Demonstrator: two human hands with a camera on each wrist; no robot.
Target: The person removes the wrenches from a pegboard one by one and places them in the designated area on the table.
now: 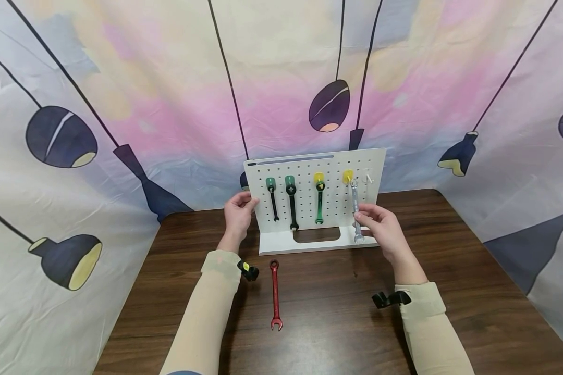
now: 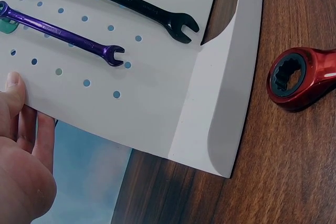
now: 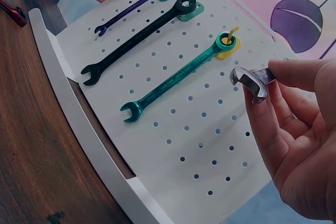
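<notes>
In the head view my left hand [image 1: 237,216] holds the left edge of the white pegboard [image 1: 335,205], thumb in front and fingers behind. My right hand [image 1: 381,226] pinches a silver combination wrench [image 1: 355,200] between thumb and fingers, its upper end right at a yellow hook [image 1: 347,176]. The right wrist view shows this wrench nearly end-on, open jaw towards the camera. Left of it a green wrench [image 3: 178,77], a large dark wrench [image 3: 139,40] and a small purple wrench [image 2: 63,32] hang by their ring ends from hooks.
A red ratchet wrench [image 1: 275,297] lies on the brown wooden table [image 1: 323,333] in front of the board, ring end towards it. A clear hook [image 1: 368,176] is at the board's right. Behind stands a patterned cloth [image 1: 281,104] with painted lamps.
</notes>
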